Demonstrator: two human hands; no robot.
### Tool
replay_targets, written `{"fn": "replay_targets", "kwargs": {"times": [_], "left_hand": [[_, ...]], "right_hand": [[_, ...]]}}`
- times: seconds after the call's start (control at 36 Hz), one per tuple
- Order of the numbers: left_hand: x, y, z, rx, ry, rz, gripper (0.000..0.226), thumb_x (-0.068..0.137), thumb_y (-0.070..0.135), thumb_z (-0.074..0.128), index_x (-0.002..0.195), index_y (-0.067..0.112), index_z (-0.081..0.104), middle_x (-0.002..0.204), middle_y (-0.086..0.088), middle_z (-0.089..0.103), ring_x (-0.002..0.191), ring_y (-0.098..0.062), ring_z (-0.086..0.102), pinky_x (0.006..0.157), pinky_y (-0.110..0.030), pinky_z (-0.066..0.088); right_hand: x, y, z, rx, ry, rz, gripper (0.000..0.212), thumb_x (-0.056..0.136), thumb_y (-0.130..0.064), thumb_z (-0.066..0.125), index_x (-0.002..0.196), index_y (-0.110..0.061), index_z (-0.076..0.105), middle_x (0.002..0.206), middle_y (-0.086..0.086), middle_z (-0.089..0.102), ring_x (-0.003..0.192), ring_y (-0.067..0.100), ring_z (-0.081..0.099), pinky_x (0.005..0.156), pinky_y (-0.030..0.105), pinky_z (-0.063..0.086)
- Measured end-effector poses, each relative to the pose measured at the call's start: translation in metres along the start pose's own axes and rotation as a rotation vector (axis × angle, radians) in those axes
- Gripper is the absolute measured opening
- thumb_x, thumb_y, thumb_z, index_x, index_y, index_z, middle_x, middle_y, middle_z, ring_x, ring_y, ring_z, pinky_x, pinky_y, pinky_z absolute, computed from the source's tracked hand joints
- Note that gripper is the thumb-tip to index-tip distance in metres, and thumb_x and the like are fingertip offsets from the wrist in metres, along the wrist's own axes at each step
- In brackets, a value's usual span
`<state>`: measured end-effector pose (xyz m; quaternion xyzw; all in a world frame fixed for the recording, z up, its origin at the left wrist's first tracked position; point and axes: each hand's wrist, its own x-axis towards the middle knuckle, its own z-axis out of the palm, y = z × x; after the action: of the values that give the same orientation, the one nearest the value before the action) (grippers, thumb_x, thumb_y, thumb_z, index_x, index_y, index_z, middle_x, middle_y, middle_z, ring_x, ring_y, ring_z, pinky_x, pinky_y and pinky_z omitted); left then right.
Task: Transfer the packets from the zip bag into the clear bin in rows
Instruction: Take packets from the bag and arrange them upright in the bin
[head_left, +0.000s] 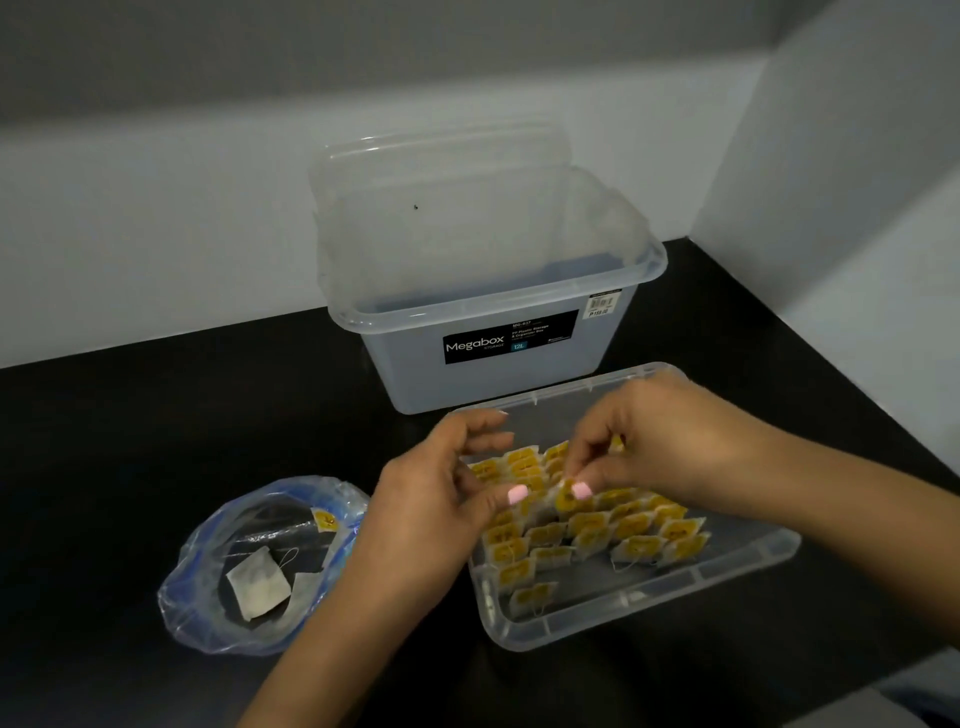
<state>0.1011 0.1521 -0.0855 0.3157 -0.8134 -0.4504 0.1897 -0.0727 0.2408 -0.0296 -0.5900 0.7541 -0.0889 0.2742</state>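
A tall clear storage box (493, 291) with a black "Megabox" label (510, 338) stands on the black counter (156, 441), near the white walls (130, 208) that meet in a corner.

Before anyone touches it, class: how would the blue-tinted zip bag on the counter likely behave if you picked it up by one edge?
The zip bag would probably flop and sag, since its thin film already lies crumpled. It is likely very light: only a few packets show inside. Those could slide toward the low side, as they lie loose.
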Motion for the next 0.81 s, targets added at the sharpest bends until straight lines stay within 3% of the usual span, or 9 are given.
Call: {"fn": "replay_targets", "kwargs": {"times": [0.08,0.25,0.44,0.81], "left_hand": [[0.000,-0.001,-0.005,-0.020,0.070,0.020,0.049,0.076,0.020,0.074,0.108,0.046,0.047,0.104,0.024,0.061,0.068,-0.003,0.059,0.067,-0.011,0.049],[-0.003,-0.003,-0.008,-0.039,0.099,0.009,0.044,0.078,0.020,0.073,0.106,0.043,0.050,0.101,0.023,0.062,0.069,-0.001,0.058,0.065,-0.009,0.047],[-0.007,-0.006,-0.012,-0.040,0.120,-0.003,0.041,0.078,0.022,0.072,0.103,0.046,0.050,0.100,0.026,0.062,0.065,-0.004,0.058,0.061,-0.015,0.051],[-0.013,-0.010,-0.016,-0.056,0.142,-0.017,0.041,0.078,0.022,0.072,0.107,0.044,0.051,0.100,0.024,0.063,0.067,-0.006,0.059,0.064,-0.016,0.052]], "right_hand": [[0.002,0.003,0.010,-0.223,-0.130,0.021,0.012,0.085,-0.037,0.067,0.096,-0.034,0.070,0.095,-0.018,0.069,0.089,-0.002,0.060,0.084,0.022,0.050],[0.012,0.010,0.039,-0.453,-0.200,-0.053,0.017,0.088,-0.031,0.063,0.103,-0.031,0.070,0.102,-0.014,0.068,0.098,0.006,0.060,0.088,0.031,0.051],[0.022,0.010,0.065,-0.562,-0.069,-0.147,0.015,0.089,-0.023,0.056,0.097,-0.024,0.069,0.099,-0.004,0.068,0.097,0.015,0.061,0.072,0.026,0.042],[0.025,0.015,0.075,-0.543,-0.033,-0.134,0.017,0.084,-0.023,0.057,0.097,-0.024,0.068,0.096,-0.006,0.067,0.094,0.015,0.061,0.072,0.025,0.044]]}}
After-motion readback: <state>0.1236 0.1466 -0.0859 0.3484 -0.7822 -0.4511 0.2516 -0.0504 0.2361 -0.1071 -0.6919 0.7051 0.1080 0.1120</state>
